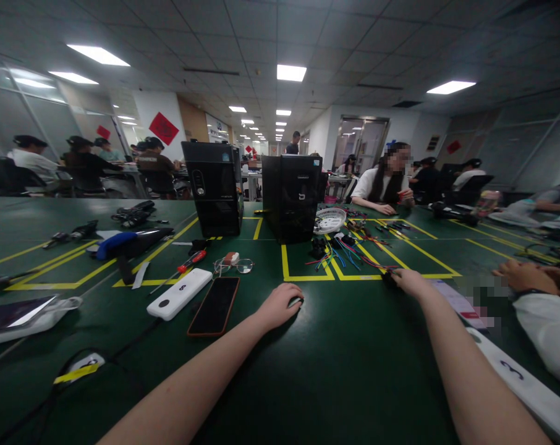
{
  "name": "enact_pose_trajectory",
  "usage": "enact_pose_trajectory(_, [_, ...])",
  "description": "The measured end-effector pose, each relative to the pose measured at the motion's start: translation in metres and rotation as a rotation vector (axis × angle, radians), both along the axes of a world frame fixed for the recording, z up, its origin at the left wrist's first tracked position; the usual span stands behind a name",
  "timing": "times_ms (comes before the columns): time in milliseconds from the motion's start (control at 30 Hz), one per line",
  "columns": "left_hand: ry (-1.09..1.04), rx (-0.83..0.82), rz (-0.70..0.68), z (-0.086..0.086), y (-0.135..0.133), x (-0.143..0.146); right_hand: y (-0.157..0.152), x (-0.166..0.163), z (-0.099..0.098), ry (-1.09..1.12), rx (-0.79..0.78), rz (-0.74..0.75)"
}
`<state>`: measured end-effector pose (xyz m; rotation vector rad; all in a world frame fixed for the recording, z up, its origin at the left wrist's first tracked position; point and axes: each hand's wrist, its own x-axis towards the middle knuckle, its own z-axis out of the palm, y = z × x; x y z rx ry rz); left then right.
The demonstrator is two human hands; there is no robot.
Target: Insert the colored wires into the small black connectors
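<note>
My left hand (280,306) rests on the green table, its fingers loosely bent and a small gap between thumb and fingers. I see nothing held in it. Closest to it lies a phone with a brown edge (214,306), screen up. Farther right, my right hand (410,282) pinches a black connector (389,278) at the near end of a bundle of coloured wires (349,253). The fingertips partly hide the connector. The wires spread over the yellow tape lines, and a small black part (318,248) lies at their left.
Two black computer towers (292,198) stand ahead, with a white basket (330,220) beside them. A white power strip (180,294), a red screwdriver (191,261) and glasses (233,265) lie left. Another person's hands (528,276) rest at right, near a second power strip (516,371).
</note>
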<state>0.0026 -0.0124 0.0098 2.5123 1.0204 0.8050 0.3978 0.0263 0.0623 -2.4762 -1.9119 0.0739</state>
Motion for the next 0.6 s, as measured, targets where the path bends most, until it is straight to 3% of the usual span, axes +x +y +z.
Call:
enact_pose_trajectory(167, [-0.002,0.004,-0.006,0.001,0.0,0.0,-0.003,0.018,-0.002,-0.007,0.186,-0.202])
enact_pose_trajectory(267, [-0.001,0.005,-0.008,0.0,0.0,0.0,-0.004,0.028,-0.005,0.007,0.203,-0.239])
enact_pose_trajectory(600, [0.015,-0.012,0.0,0.003,-0.001,0.0,0.001,0.026,-0.011,-0.008,0.144,-0.095])
